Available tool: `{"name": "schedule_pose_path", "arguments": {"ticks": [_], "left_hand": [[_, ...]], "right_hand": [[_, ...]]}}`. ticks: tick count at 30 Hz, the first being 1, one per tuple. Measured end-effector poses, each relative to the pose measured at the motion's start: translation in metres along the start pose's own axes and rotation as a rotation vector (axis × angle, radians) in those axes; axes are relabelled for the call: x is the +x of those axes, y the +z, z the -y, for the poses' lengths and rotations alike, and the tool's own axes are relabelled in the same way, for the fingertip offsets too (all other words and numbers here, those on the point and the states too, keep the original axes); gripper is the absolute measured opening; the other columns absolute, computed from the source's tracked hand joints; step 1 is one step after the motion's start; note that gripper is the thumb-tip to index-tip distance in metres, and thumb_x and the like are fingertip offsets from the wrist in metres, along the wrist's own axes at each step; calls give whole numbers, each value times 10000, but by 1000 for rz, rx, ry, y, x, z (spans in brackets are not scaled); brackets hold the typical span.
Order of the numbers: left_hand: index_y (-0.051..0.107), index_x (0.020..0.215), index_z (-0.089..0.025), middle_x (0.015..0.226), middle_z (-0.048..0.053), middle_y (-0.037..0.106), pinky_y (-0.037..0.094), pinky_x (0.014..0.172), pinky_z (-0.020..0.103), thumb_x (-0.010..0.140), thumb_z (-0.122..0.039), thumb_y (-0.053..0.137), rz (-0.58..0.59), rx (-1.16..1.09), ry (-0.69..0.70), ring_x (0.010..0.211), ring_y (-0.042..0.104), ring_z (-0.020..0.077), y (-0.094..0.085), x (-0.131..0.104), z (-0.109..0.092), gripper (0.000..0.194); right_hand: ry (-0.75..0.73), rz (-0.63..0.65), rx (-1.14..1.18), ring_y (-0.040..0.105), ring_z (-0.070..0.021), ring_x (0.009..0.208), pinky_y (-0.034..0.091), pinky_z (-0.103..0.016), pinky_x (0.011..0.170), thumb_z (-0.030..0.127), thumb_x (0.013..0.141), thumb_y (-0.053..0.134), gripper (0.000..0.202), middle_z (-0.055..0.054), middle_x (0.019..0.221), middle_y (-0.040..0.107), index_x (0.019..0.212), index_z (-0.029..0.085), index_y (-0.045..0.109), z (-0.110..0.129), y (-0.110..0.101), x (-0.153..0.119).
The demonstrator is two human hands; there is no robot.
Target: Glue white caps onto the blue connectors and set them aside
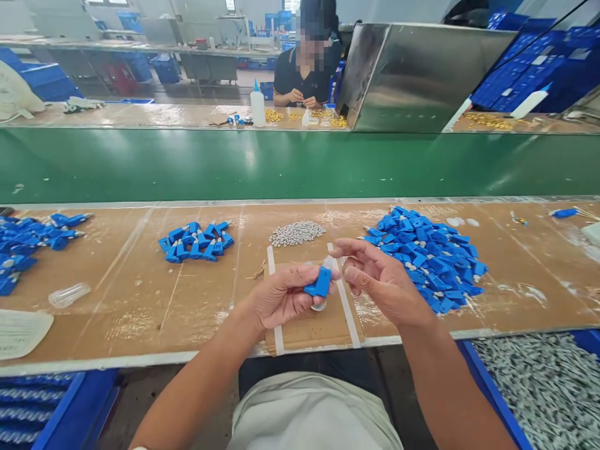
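My left hand (281, 294) pinches a small blue plastic part (320, 282) between thumb and fingers, just above a taped cardboard pad (304, 328) on the bench. My right hand (379, 278) hovers close beside it, fingers curled, index and thumb near the part's top; whether it holds anything small I cannot tell. A big heap of the same blue parts (429, 256) lies right of my right hand. A smaller group of blue parts with white tips (197, 240) lies to the left, and a pile of small grey pellets (296, 233) sits ahead.
A green conveyor belt (281, 165) runs across beyond the bench. Across it a person sits working with a white squeeze bottle (257, 106) and brass pieces nearby. More blue parts (28, 240) lie far left; a clear tube (69, 294) too. A blue bin of grey-white pieces (544, 387) stands lower right.
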State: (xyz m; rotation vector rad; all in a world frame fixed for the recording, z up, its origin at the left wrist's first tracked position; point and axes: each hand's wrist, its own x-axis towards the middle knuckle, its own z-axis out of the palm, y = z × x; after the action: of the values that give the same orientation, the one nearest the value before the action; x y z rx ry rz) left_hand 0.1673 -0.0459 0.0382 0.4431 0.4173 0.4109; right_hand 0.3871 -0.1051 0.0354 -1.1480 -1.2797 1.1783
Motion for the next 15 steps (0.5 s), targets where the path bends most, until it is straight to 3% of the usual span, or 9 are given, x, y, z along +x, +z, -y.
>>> {"name": "schedule_pose_path", "arguments": {"ticks": [2,4,8,10,15], "left_hand": [[716,1025,-26,857,120,710,516,508,68,864,-140,671,-91,-45,115,658,666,92,-18,-15,-1,203],[713,1021,-31,872,120,712,538,531,77,858,-144,684,-200,-74,224,681,678,103,-37,-28,3,201],[702,964,-75,830,91,716,566,541,131,836,-149,709,-368,-54,321,642,681,114,-67,-40,24,149],[695,957,-87,808,77,714,558,539,147,843,-170,712,-362,-65,317,624,674,112,-75,-39,35,142],[673,908,-114,777,42,703,530,554,147,830,-236,749,-318,-144,315,638,676,104,-82,-37,48,163]], "right_hand": [[39,-122,-172,584,-160,736,470,-275,596,435,866,730,398,-70,1070,702,1200,224,683,-16,-6,3],[93,-169,-347,580,-183,732,475,-307,655,460,867,707,342,-60,890,703,1068,184,730,-32,-11,8],[158,63,-442,602,-201,761,475,-326,707,460,878,677,306,-39,829,691,1013,194,749,-52,-7,13],[191,173,-410,601,-191,756,476,-312,696,458,861,707,304,-24,825,681,1028,208,747,-57,1,11],[167,159,-456,597,-185,668,474,-316,615,458,859,708,255,-26,771,677,919,222,784,-62,19,2]]}}
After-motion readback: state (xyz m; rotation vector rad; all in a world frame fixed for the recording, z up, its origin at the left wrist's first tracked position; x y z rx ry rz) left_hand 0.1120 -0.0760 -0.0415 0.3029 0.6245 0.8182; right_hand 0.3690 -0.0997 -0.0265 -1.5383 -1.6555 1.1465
